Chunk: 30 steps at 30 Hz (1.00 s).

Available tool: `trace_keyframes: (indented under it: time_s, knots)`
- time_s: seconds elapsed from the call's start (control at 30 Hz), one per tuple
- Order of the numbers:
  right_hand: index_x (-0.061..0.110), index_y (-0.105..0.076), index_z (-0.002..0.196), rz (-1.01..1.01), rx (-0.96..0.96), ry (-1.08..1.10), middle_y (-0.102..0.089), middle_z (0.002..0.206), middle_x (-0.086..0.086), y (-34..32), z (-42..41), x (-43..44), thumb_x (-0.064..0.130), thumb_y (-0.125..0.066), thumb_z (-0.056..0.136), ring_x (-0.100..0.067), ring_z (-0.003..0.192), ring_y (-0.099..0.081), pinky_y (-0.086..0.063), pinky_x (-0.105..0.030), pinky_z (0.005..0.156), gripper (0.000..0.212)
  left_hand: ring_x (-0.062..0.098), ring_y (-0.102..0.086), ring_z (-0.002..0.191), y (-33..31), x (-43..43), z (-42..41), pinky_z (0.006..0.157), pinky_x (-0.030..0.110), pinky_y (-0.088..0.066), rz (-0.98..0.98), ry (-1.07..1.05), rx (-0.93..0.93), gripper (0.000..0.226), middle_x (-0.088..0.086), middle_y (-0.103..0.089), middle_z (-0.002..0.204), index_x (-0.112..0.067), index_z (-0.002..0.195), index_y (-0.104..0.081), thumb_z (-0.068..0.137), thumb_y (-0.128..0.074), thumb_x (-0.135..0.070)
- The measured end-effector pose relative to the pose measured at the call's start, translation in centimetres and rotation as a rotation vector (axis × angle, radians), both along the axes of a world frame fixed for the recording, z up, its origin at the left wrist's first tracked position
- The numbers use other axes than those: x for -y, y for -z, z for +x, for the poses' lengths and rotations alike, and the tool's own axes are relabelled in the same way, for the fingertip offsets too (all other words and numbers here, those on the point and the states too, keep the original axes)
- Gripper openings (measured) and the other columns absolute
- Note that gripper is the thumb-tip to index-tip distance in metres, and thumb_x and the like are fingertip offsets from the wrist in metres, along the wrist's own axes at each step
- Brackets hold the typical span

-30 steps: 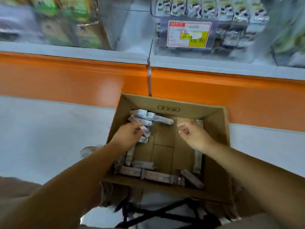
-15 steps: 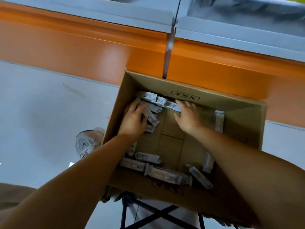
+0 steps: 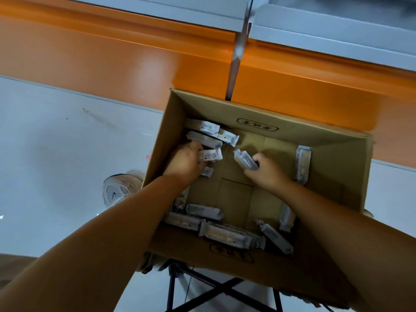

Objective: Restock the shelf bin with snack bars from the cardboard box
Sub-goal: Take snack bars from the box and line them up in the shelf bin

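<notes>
Both grips are down inside the cardboard box [image 3: 337, 174]. Left grip [image 3: 186, 162] curls around snack bars [image 3: 209, 155] near the far-left corner. Right grip [image 3: 265, 173] pinches a single bar [image 3: 245, 159] mid-box. Loose bars [image 3: 225, 235] lie along the near wall.
</notes>
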State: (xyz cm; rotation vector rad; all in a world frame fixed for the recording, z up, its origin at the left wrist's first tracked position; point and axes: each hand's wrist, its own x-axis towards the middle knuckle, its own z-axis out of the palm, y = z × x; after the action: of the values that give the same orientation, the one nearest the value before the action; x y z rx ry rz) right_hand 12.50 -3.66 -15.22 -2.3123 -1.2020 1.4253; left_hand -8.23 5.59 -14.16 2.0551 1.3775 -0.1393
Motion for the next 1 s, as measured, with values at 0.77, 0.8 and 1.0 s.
trace_keyframes:
  time_s: [0.77, 0.8, 1.0]
  knots:
    - [0.014, -0.051, 0.109, -0.12, -0.097, 0.119, -0.058, 0.09, -0.006, -0.7, -0.7, 7.1, 0.032, -0.059, 0.093, -0.019, 0.078, -0.056, -0.043, -0.029, 0.063, 0.025, 0.026, -0.043, 0.122, 1.4, 1.9, -1.7, 0.101, 0.036, -0.035, 0.062, 0.171, -0.15, 0.055, 0.006, -0.052, 0.132, -0.018, 0.134, -0.049, 0.084, -0.071, -0.014]
    - [0.014, -0.051, 0.109, -0.117, -0.11, 0.122, -0.058, 0.092, -0.007, -0.7, -0.9, 7.1, 0.031, -0.059, 0.093, -0.02, 0.079, -0.057, -0.044, -0.03, 0.064, 0.025, 0.026, -0.043, 0.122, 1.3, 1.9, -1.8, 0.101, 0.036, -0.036, 0.038, 0.149, -0.115, 0.056, 0.006, -0.052, 0.131, -0.017, 0.134, -0.05, 0.083, -0.073, -0.016]
    - [0.014, -0.051, 0.106, -0.092, -0.144, 0.109, -0.06, 0.095, -0.012, -1.5, -1.6, 6.9, 0.027, -0.06, 0.092, -0.025, 0.08, -0.059, -0.045, -0.033, 0.065, 0.021, 0.026, -0.048, 0.116, 0.5, 2.5, -1.2, 0.098, 0.039, -0.041, 0.135, 0.15, -0.078, 0.058, 0.006, -0.054, 0.128, -0.021, 0.134, -0.053, 0.081, -0.076, -0.027]
